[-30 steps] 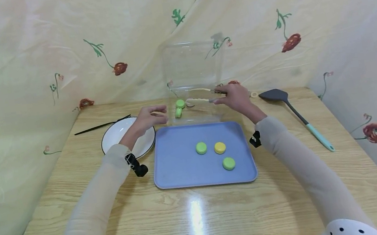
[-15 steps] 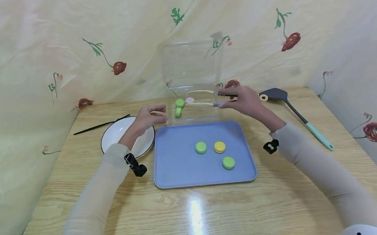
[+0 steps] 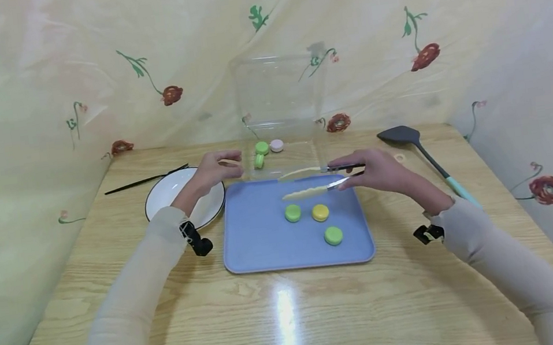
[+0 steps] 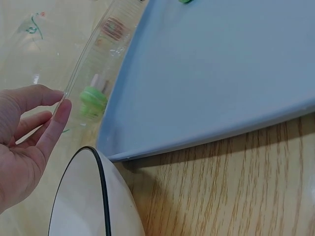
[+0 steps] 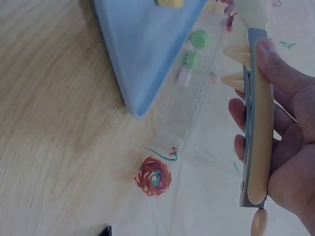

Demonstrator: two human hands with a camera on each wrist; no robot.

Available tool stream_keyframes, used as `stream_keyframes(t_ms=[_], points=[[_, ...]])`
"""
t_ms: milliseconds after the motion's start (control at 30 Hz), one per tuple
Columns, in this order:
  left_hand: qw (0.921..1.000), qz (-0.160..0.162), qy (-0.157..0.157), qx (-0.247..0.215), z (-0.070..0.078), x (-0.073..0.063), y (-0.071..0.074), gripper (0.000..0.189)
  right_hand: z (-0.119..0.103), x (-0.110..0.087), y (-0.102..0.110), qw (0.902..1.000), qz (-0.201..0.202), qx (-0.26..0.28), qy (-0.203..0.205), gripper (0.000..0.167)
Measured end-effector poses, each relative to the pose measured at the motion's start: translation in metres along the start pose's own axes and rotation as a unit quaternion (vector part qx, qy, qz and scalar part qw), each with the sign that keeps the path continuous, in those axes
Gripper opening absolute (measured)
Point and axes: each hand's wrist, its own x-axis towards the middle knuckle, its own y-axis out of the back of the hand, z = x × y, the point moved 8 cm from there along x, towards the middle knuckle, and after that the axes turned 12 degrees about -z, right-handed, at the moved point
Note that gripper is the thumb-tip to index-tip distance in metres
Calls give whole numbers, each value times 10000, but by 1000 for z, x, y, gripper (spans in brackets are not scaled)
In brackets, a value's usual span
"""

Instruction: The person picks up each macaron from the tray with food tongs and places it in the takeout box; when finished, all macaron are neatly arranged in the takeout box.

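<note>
My right hand (image 3: 378,171) grips a pair of tongs (image 3: 305,193), its pale tips spread apart with nothing between them, over the back of the blue tray (image 3: 259,242). On that tray lie a green macaron (image 3: 292,213), a yellow macaron (image 3: 321,212) and a second green macaron (image 3: 334,235). Behind it stands a clear plastic box (image 3: 302,153) with its lid raised. Inside are two green macarons (image 3: 261,148), one tipped on edge, and a pink macaron (image 3: 277,145). My left hand (image 4: 29,128) pinches the box's left edge between thumb and fingers.
A white dark-rimmed bowl (image 3: 166,195) sits under my left wrist, left of the tray, with a black fork (image 3: 136,184) behind it. To the right lies a dark turner (image 3: 400,135) with a mint handle. Flowered sheeting (image 3: 196,43) rises close behind the box.
The tongs' tips have opened, leaving the pink macaron in the box. My right hand has drawn them forward and right, over the tray. My left hand stays at the box.
</note>
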Motion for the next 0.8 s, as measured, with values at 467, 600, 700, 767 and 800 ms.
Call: stream_keyframes(t_ms=[467,600,700,767,800], points=[[9999,-19,-20,-105,-1,-2,0,58,-15,-6,-11,9937,-760,-811,158,52],[9999,-25,-23,-143,-1,-3,-1,58,-16,-2,-14,9919,-900,-895,103,52],[9999,-6,-29,-141,1,-4,-1,57,-18,2,-16,9910,-898,-987,113,51],[9999,5,-54,-132,1,-4,-1,57,-19,4,-16,9907,-867,-1041,122,49],[9999,5,-63,-121,1,-4,-1,57,-21,6,-16,9905,-847,-1070,152,48]])
